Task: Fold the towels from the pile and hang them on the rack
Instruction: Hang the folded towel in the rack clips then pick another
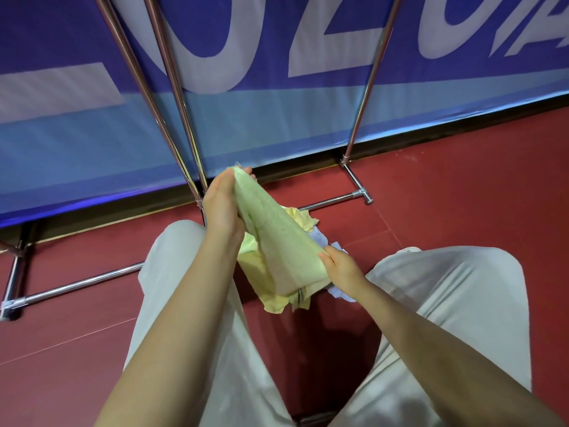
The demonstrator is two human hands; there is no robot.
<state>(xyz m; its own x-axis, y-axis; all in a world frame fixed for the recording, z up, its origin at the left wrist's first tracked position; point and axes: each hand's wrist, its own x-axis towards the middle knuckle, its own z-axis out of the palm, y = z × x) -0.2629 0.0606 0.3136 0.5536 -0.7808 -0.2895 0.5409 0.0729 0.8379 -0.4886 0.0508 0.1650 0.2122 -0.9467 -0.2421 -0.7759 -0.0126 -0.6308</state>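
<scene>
Green towel (pixel 278 238) folded narrow, stretched taut: left hand (pixel 220 208) pinches top, right hand (pixel 340 266) grips bottom edge. Likely squaring the fold before the rack (pixel 172 97).

Blue banner (pixel 277 97) behind the rack, large white characters cut off, roughly "0", "Z", "0", none fully readable

Soft matt terry towel (pixel 278 241), shiny chromed metal rack (pixel 366 97), smooth matt floor (pixel 446 204), glossy banner (pixel 277 112).

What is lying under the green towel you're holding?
Under the folded green towel, a pile on the red floor: yellow towels and a pale lavender one. The held towel covers the pile's middle, so a count is impossible.
</scene>
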